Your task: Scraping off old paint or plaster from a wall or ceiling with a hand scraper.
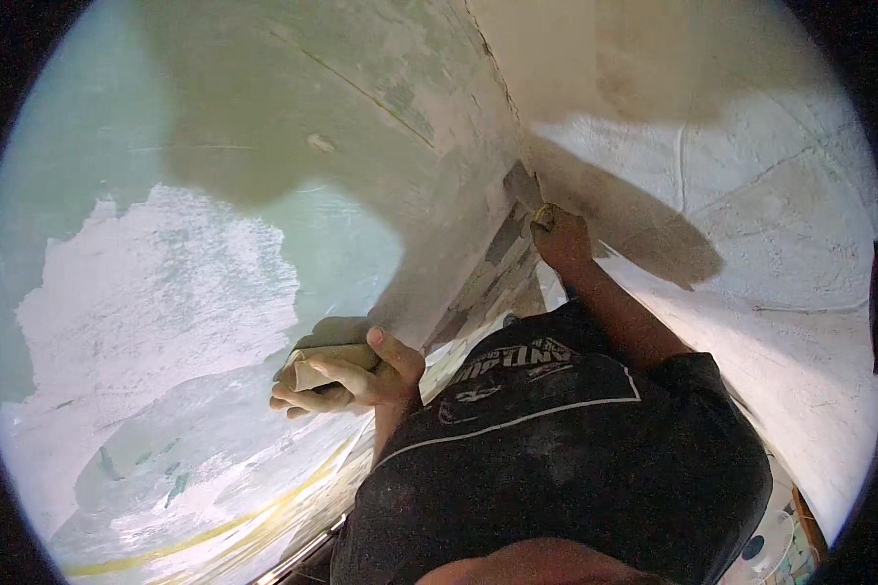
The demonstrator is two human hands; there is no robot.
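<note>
My right hand is closed round the handle of a putty knife, with a bit of yellow showing at the fist. Its grey blade lies at the inner corner where two wall surfaces meet. Lower and to the left is my left hand, thumb raised and fingers curled round a beige, flat-sided piece. Those fingers partly cover the piece, so I cannot make out its kind. Pale dust or filler coats them.
A greenish wall on the left bears a large white filler patch. The right wall is whitish, with raised ridges. A crack runs up the corner. Patterned tiles show at lower right.
</note>
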